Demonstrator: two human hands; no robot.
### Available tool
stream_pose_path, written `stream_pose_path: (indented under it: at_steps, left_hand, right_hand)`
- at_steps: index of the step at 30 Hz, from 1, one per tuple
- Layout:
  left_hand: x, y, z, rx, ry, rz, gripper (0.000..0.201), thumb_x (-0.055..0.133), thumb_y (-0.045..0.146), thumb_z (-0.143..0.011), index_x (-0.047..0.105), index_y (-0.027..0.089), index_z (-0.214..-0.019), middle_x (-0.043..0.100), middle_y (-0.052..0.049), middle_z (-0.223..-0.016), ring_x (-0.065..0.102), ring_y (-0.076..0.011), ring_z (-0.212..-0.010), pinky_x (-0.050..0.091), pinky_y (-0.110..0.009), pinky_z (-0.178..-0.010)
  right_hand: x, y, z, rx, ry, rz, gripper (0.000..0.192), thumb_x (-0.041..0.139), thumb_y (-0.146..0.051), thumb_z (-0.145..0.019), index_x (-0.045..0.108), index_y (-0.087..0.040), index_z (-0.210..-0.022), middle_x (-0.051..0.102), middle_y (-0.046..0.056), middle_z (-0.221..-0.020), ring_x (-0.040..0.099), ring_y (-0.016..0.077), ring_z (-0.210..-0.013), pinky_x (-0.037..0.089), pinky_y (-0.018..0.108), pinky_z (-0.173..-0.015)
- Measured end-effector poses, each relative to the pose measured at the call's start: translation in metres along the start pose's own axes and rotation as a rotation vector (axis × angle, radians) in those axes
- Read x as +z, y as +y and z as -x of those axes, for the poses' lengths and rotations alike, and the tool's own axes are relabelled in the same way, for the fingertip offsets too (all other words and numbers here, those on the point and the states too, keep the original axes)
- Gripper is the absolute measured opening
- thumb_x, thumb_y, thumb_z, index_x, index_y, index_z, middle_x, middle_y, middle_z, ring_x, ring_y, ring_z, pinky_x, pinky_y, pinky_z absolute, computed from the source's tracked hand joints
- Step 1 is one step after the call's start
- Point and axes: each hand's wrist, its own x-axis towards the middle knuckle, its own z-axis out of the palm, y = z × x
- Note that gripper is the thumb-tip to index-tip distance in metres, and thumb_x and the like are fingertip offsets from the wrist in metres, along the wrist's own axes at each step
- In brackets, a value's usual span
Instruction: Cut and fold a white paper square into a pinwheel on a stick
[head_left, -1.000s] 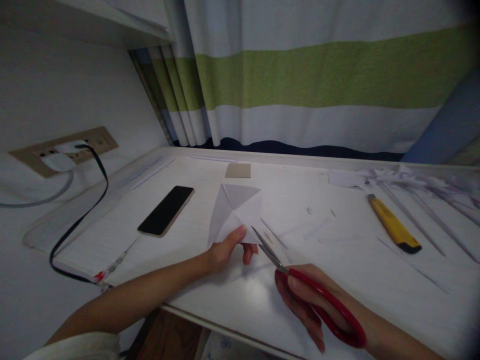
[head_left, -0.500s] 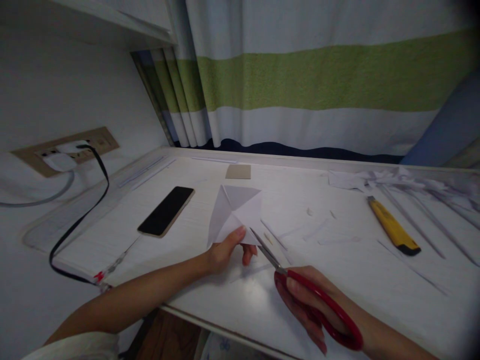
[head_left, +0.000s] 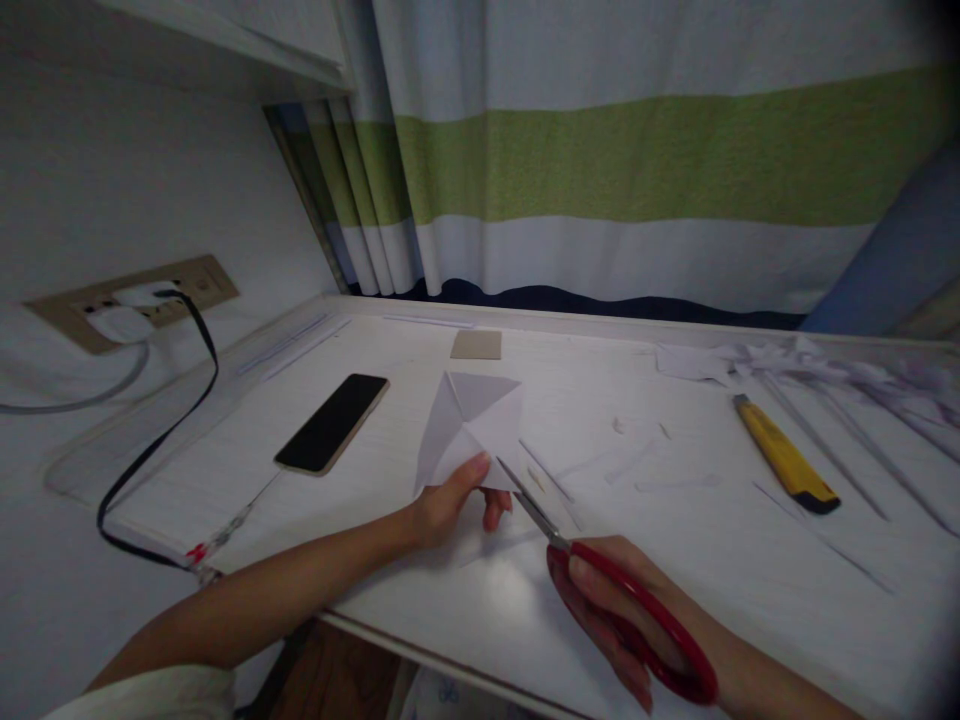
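My left hand [head_left: 454,500] pinches the near edge of a creased white sheet of paper [head_left: 487,405], thumb on top and fingers underneath. Fold lines cross near the middle of the sheet. Wrapped round the red handles of a pair of scissors [head_left: 637,600] is my right hand [head_left: 611,590]. The scissors' blades point up and left, with the upper one over the paper's near right corner, close to my left thumb. How far apart the blades are is hard to tell.
A black phone [head_left: 334,423] lies to the left, and a small beige square [head_left: 477,345] at the back. At right are a yellow utility knife [head_left: 784,452], rolled paper sticks [head_left: 829,445] and crumpled paper [head_left: 810,362]. Paper scraps [head_left: 634,460] dot the table [head_left: 570,390]. A black cable [head_left: 214,350] hangs from the wall socket.
The scissors and my right hand have shifted very slightly left. My left hand and the paper have barely moved.
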Motion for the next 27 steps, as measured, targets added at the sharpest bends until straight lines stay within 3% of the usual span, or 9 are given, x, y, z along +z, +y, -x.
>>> stream_pose_path:
  at_steps: [22, 27]
  left_hand:
    - [-0.0016, -0.0021, -0.0002, -0.019, 0.005, -0.044, 0.056, 0.028, 0.052, -0.080, 0.054, 0.013, -0.049, 0.048, -0.002, -0.041, 0.048, -0.0126, -0.046, 0.037, -0.025, -0.055]
    - [-0.0023, -0.0030, -0.0002, -0.028, -0.007, -0.059, 0.057, 0.028, 0.053, -0.079, 0.052, 0.014, -0.046, 0.047, -0.001, -0.040, 0.046, -0.0121, -0.045, 0.037, -0.025, -0.055]
  right_hand:
    - [0.0012, 0.0032, -0.0024, 0.059, 0.043, 0.041, 0.043, 0.040, -0.053, -0.077, 0.036, -0.016, -0.055, 0.034, -0.010, -0.032, 0.029, 0.0006, -0.022, 0.016, 0.011, -0.023]
    - [0.0016, 0.0020, -0.0022, 0.077, 0.055, 0.033, 0.044, 0.043, -0.058, -0.073, 0.040, -0.015, -0.061, 0.033, -0.010, -0.037, 0.030, 0.0003, -0.024, 0.021, 0.012, -0.025]
